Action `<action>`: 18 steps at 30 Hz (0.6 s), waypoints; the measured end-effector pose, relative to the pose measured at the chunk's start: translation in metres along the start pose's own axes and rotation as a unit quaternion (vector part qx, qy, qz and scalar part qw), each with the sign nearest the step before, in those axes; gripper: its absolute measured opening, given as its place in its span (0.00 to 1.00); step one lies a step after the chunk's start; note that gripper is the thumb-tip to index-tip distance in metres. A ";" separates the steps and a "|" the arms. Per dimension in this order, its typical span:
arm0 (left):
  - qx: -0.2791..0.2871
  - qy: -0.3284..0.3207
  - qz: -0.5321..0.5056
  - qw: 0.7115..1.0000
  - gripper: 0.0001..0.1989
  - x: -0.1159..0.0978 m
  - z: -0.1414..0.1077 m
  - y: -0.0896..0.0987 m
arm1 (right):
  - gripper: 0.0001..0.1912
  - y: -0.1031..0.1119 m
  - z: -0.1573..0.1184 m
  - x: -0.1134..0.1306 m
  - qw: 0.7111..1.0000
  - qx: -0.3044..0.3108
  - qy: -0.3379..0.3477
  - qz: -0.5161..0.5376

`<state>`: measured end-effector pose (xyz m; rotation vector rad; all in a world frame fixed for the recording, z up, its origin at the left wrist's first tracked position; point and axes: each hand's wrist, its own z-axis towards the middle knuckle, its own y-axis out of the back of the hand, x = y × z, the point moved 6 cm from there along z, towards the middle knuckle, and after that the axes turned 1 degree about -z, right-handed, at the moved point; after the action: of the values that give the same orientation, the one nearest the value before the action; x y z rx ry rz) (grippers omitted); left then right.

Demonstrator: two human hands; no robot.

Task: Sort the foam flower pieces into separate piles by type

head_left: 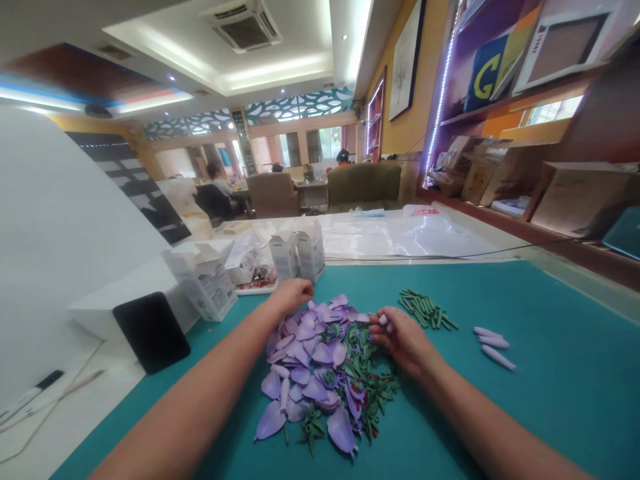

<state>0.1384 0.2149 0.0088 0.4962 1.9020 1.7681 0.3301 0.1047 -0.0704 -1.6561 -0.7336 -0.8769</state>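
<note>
Left hand, right hand on lilac petals — tips pointing everywhere

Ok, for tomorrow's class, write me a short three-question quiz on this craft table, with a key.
1. True or false: the left hand touches the pile of purple petals.
2. Fill in the blank: the three rolled pieces on the teal mat are ____ in colour.
3. Which lies nearest the right hand? A) short green sticks B) white cartons C) a black tablet

Key: 1 true; 2 lilac; 3 A
</note>
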 end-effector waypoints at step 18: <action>0.014 -0.043 0.041 0.998 0.14 0.004 0.014 -0.011 | 0.08 0.000 -0.001 0.001 0.999 -0.027 -0.002 -0.036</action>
<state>0.1438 0.2280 -0.0028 0.6574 1.8729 1.7448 0.3308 0.1036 -0.0691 -1.6882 -0.7832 -0.9511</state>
